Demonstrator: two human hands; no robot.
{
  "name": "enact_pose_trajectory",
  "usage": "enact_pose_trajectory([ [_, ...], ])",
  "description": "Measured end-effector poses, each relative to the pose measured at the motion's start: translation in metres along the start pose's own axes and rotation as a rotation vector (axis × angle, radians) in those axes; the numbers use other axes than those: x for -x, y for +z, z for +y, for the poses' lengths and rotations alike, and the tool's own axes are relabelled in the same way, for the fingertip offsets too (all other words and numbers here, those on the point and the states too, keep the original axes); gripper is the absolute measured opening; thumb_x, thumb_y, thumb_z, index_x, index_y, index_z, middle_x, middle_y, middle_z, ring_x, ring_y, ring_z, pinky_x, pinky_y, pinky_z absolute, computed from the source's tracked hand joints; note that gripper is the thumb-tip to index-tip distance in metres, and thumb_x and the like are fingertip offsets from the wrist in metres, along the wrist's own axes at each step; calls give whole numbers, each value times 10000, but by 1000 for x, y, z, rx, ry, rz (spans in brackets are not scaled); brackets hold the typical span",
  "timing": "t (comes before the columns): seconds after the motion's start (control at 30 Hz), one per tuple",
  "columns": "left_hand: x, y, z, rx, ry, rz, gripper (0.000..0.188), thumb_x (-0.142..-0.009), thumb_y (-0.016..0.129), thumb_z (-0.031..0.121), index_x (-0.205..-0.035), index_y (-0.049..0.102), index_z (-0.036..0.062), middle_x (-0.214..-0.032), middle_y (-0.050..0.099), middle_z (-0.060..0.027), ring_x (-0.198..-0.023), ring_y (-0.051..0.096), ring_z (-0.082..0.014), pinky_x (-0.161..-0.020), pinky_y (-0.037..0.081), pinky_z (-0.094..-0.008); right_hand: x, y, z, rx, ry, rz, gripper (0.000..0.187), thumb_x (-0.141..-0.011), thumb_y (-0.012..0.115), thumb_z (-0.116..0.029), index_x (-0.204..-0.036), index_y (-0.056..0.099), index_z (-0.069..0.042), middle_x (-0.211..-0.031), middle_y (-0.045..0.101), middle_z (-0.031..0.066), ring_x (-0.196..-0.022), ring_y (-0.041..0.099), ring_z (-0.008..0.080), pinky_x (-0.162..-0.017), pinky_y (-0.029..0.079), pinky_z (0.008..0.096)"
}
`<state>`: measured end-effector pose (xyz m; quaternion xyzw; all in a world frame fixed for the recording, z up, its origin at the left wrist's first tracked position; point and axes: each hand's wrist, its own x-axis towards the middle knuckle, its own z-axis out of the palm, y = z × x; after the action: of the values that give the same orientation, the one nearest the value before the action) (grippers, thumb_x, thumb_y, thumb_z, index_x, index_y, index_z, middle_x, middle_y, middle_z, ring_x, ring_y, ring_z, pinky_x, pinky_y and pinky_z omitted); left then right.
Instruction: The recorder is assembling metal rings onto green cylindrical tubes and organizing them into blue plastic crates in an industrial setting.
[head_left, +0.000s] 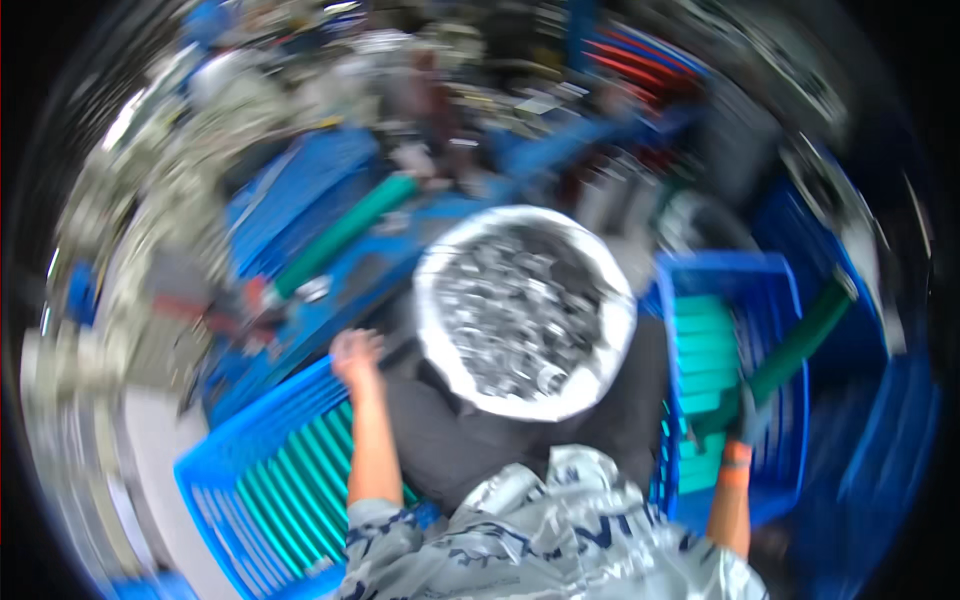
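On the right, my right hand (pixel 755 412), in a grey glove with an orange band at the wrist, is closed around a green tube (pixel 812 330). The tube slants over a blue crate (pixel 792 285) in which several green tubes (pixel 702 345) lie side by side. My bare left hand (pixel 357 352) is by the upper corner of the left blue crate (pixel 222 450); its fingers look apart and hold nothing, though blurred. Several green tubes (pixel 300 490) fill that crate. Between my legs stands a white-rimmed bucket (pixel 428 330) of small shiny metal pieces (pixel 515 315).
Ahead is a blue bench (pixel 345 310), where another green tube (pixel 345 235) lies aslant beside a blurred red and dark tool (pixel 245 310). Stacked red trays (pixel 645 65) stand at the back right. Blue containers (pixel 880 440) line the far right. Motion blurs the background.
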<state>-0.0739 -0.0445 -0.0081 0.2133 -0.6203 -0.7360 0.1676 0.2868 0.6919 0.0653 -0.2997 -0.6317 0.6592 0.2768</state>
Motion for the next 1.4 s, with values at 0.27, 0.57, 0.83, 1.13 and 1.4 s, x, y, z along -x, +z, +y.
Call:
enact_pose_trajectory([
  [0.27, -13, -20, -23, -330, 84, -92, 583, -1138, 728, 257, -1606, 553, -44, -1314, 809, -220, -1081, 814, -311, -889, 631, -400, 84, -199, 145, 648, 350, 737, 648, -930, 905, -420, -1334, 762, 66, -1138, 857, 219, -1028, 830, 333, -908, 644, 444],
  [0.57, 29, 0, -17, -627, 207, -244, 554, -1124, 774, 282, -1533, 606, -53, -1000, 825, -155, -779, 756, -189, -658, 576, -288, 109, -215, 281, 555, 929, 564, 897, -844, 856, -604, -1348, 746, 130, -1340, 782, 356, -1266, 769, 482, -1105, 586, 505],
  [0.83, 70, -14, -19, -921, 365, -420, 470, -1104, 788, 217, -1442, 681, -93, -972, 752, -133, -783, 687, -188, -716, 600, -327, 66, -190, 412, 553, 947, 197, 968, -947, 777, -738, -1412, 740, 110, -1408, 764, 330, -1342, 731, 467, -1138, 567, 502],
  [1.13, 83, 1, -33, -1112, 465, -447, 447, -1100, 800, 247, -1376, 742, -99, -1113, 787, -157, -956, 684, -234, -901, 578, -385, 61, -185, 395, 589, 1064, 244, 902, -956, 718, -780, -1387, 802, 9, -1471, 756, 279, -1404, 704, 448, -1144, 568, 481],
  [1.4, 90, -89, -12, -1320, 634, -41, 369, -1101, 775, 299, -1144, 763, -68, -1116, 769, -232, -1093, 744, -422, -1021, 598, -538, 9, -179, 386, 1155, 669, -434, 704, -900, 812, -563, -1461, 780, -139, -1439, 778, 209, -1356, 734, 414, -1106, 580, 538],
])
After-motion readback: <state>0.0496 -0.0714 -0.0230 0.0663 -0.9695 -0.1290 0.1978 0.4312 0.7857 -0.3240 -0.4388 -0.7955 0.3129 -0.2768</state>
